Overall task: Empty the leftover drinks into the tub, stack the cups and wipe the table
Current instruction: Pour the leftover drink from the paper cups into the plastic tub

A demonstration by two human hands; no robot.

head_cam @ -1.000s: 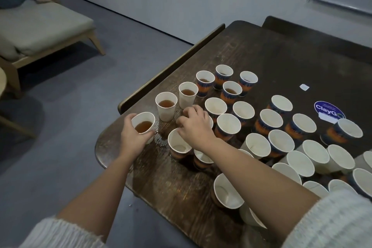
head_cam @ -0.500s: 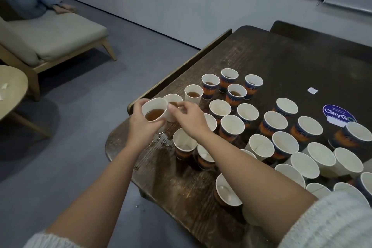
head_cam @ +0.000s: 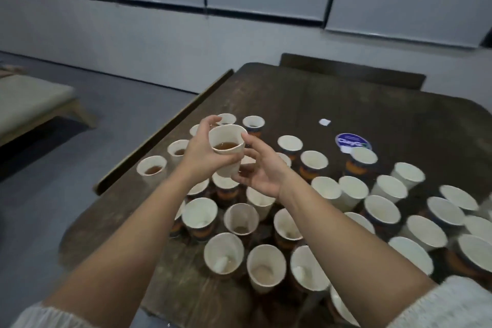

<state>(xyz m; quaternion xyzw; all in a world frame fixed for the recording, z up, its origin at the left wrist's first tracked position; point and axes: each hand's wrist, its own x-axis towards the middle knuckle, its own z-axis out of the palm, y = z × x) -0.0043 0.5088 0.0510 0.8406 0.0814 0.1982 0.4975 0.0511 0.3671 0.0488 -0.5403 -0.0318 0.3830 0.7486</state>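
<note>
Table [head_cam: 346, 98] fills centre and right of frame, w/ many paper cups [head_cam: 330, 189] crowded over its lower and right part, far half mostly bare. Held cup [head_cam: 227, 149] sits mid-frame above the cluster, left hand [head_cam: 203, 153] on its left side, right hand [head_cam: 259, 172] just right of it and lower. Cup w/ drink [head_cam: 151, 168] stands nearest table's left edge, another [head_cam: 179, 148] up-right of it. Sticker [head_cam: 352, 141] and small paper scrap [head_cam: 324, 122] lie on table right of centre, behind the cups. Bench [head_cam: 32, 98] at left edge, on floor.
</note>
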